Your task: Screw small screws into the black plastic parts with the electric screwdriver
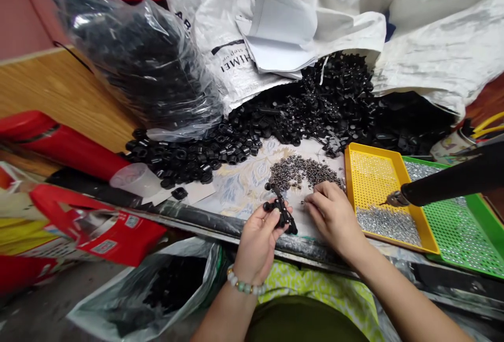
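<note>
Near the front edge of the worktop [244, 187], over its pale floral covering: left hand [258, 237] curled around a black plastic part [280, 211], a slim branched stem with rounded knobs at its tips. Held upright and slightly tilted, lower end pinched between thumb and bent fingers [271, 221], upper knobs sticking out above the fingertips. Beaded bracelet [244, 284] on the left wrist, pale green and white.

Right hand [333, 211] just beside, palm down, fingers drawn together with tips pressed onto the covering at the edge of a scatter of small grey metal screws [303, 170]. Whether a screw is pinched: cannot tell.

Behind the screws, toward the back edge, a big heap of glossy black plastic pieces [315, 106], ring-shaped ones spreading left. Above the heap, crumpled white woven sacks [433, 27]. At the back left, a clear plastic bag [137, 59] stuffed with black rings.

Toward the right edge, a yellow perforated tray [374, 166] with shiny silver screws, touching a green perforated tray [457, 226]. Over both, a dark cylindrical tool [452, 179] with a metal tip.

Below the front edge, another clear bag [157, 289] of black parts; red packaging [102, 232] to the left.
</note>
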`<state>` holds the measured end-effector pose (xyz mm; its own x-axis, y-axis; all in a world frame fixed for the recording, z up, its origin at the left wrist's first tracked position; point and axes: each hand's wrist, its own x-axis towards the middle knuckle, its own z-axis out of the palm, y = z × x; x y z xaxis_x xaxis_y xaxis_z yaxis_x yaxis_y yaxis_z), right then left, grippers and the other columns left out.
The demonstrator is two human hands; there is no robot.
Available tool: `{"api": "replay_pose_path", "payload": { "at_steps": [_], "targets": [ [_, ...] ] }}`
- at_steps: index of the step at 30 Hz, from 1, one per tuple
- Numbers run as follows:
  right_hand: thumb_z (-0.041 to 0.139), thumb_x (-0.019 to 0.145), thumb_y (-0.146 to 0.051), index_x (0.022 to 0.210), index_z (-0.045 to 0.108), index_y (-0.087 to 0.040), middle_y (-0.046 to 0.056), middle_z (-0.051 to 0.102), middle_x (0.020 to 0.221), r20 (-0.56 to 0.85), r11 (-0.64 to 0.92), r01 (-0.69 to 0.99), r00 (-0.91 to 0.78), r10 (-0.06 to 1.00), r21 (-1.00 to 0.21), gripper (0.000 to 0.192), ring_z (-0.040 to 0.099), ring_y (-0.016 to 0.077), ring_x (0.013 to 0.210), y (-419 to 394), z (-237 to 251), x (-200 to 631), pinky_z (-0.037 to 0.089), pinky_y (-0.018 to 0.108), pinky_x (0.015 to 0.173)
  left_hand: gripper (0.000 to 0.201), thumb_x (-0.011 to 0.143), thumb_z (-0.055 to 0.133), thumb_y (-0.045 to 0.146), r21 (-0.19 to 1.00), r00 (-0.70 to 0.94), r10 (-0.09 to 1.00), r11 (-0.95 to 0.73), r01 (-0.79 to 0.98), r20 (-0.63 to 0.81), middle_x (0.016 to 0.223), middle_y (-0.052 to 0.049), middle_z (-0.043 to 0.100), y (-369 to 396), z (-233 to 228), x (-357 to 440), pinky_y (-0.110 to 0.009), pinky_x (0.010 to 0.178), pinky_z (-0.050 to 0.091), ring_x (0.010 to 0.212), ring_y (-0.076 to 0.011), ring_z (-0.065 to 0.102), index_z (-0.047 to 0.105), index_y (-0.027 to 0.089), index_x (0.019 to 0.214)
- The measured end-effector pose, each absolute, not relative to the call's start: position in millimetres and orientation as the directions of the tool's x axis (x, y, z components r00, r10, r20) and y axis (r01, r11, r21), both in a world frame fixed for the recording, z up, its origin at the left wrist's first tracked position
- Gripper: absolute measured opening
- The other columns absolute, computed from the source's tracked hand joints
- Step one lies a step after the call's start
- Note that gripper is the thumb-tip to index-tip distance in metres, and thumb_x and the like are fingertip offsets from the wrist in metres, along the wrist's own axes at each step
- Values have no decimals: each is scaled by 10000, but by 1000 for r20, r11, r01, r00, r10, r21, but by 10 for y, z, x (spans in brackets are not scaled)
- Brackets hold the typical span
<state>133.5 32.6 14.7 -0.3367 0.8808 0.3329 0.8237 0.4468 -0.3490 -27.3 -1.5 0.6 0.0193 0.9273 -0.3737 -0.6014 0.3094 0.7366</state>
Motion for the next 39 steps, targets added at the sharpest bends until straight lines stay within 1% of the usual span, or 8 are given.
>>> {"api": "replay_pose_path", "payload": {
  "at_steps": [5,13,19,28,31,34,36,39],
  "targets": [
    [416,882,-217,801,592,-149,71,519,836,378,541,783,-421,824,-307,205,409,176,786,206,225,1250,332,315,678,185,793,604,220,743,5,928,302,-597,-373,960,-59,656,-16,12,-259,-221,748,490,899,-129,600,624,143,959],
    [405,894,-227,760,589,-158,59,533,788,387,587,782,-485,784,-210,238,388,170,746,122,213,1230,278,316,645,194,763,636,230,739,-21,924,292,-607,-382,933,-49,668,-7,30,-249,-224,723,487,894,-144,613,625,154,941],
    [429,887,-216,840,589,-160,70,536,845,421,642,744,-530,736,-185,175,383,173,773,69,138,1191,271,313,661,186,776,624,209,738,-75,927,242,-630,-368,950,-42,656,-2,27,-230,-219,724,493,932,-146,609,594,157,953],
    [443,880,-203,906,613,-176,72,551,844,436,639,745,-519,735,-189,174,400,171,770,64,47,1221,290,316,661,177,789,608,218,762,-74,936,232,-604,-344,917,-46,658,-3,17,-229,-226,726,477,904,-146,606,600,151,953],
    [484,860,-205,887,636,-183,61,539,800,437,625,713,-475,764,-319,156,429,165,757,121,94,1272,329,313,662,172,791,604,226,757,-53,938,241,-608,-342,927,-50,658,-14,8,-260,-241,757,476,899,-147,604,621,146,943],
    [485,854,-203,892,649,-184,62,520,811,392,537,619,-368,843,-573,170,469,165,785,243,182,1242,393,310,683,223,783,615,233,726,0,930,287,-625,-367,952,-60,657,-37,-3,-294,-242,753,477,889,-146,606,627,152,991],
    [500,847,-220,836,659,-192,51,523,809,258,424,522,-362,896,-740,162,499,159,792,329,237,1168,424,308,704,281,781,620,241,706,12,928,291,-646,-371,1036,-65,645,-60,-7,-313,-241,750,477,931,-151,594,617,184,1056],
    [554,815,-264,715,651,-184,23,538,783,63,239,360,-438,897,-902,160,531,143,775,403,263,1044,437,307,747,287,802,598,248,692,-13,933,257,-675,-359,1242,-36,557,-100,-10,-337,-222,757,470,1057,-154,537,616,253,1089]
  ]
}}
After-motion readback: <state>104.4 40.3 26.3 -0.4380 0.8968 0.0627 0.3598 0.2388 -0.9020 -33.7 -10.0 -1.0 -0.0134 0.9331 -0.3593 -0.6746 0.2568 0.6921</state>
